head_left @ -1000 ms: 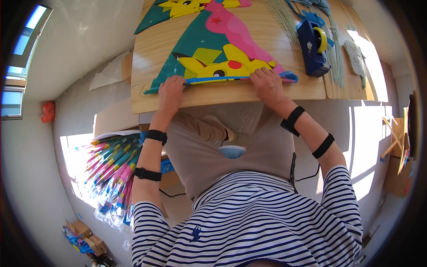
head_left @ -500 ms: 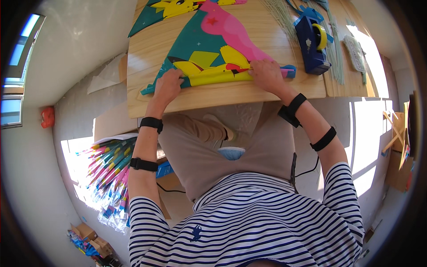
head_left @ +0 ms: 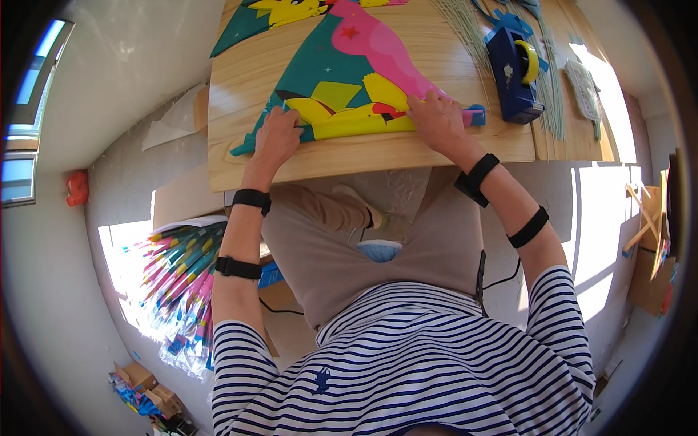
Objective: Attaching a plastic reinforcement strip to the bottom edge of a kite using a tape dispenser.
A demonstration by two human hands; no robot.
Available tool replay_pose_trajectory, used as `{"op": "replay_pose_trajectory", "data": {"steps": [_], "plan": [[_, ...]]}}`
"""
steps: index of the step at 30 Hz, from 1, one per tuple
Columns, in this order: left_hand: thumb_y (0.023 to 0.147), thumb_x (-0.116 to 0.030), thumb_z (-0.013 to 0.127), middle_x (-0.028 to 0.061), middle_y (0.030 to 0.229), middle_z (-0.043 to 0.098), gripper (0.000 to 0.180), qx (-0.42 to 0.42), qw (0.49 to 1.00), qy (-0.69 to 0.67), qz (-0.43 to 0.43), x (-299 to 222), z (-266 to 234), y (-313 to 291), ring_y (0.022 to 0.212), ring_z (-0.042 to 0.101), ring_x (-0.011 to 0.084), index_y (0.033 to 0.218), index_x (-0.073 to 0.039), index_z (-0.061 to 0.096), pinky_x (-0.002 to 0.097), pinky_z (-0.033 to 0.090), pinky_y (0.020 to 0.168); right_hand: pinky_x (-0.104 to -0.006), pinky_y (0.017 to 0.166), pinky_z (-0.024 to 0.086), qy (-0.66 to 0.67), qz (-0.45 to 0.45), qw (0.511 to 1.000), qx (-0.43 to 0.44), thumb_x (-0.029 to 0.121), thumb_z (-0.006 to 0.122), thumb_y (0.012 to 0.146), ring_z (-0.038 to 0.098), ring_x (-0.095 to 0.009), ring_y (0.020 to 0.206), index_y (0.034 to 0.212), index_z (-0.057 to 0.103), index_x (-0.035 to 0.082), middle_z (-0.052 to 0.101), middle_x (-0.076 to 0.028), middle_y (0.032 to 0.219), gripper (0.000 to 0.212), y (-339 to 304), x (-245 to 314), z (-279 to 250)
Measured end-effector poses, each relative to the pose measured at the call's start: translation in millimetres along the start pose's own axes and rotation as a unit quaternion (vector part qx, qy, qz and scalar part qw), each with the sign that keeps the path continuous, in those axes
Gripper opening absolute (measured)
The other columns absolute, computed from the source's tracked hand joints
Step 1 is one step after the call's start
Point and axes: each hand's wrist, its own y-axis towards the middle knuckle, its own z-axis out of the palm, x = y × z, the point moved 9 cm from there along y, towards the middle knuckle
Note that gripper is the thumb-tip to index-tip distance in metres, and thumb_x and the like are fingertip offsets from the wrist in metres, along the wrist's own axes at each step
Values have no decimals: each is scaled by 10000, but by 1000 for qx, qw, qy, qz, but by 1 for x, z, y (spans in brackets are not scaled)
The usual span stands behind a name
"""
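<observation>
Both hands lie flat on the colourful kite (head_left: 342, 87) spread over the wooden table (head_left: 240, 156) — left hand (head_left: 276, 138) on its lower left edge, right hand (head_left: 436, 120) on its right corner. Neither grips anything, fingers just pressing down — a blue tape dispenser (head_left: 515, 69) sits near the right hand.

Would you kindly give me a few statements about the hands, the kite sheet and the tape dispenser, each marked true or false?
1. Both hands rest on the colourful kite sheet. True: the left hand and the right hand press on its near edge.
2. The blue tape dispenser stands to the left of the left hand. False: it stands beyond the right hand, to its right.
3. The sheet lies on a wooden table. True.
4. The right hand holds scissors. False: it lies flat on the sheet.
</observation>
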Motion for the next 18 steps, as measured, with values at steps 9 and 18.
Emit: {"op": "replay_pose_trajectory", "data": {"steps": [9, 18], "plan": [[868, -151, 721, 196, 957, 657, 157, 38, 998, 33, -40, 1, 1, 7, 992, 631, 418, 914, -31, 630, 517, 492, 814, -572, 835, 475, -12, -30, 998, -47, 260, 660, 966, 634, -367, 1049, 1098, 678, 127, 645, -152, 1030, 188, -2, 5, -6], [875, -126, 745, 142, 1065, 617, 178, -66, 991, 118, -22, -17, -7, 0, 1122, 601, 370, 1017, -54, 663, 523, 471, 887, -560, 838, 458, -8, -39, 997, -60, 217, 674, 936, 621, -374, 1037, 1054, 694, 119, 647, -146, 1010, 155, -1, 6, -4]]}}
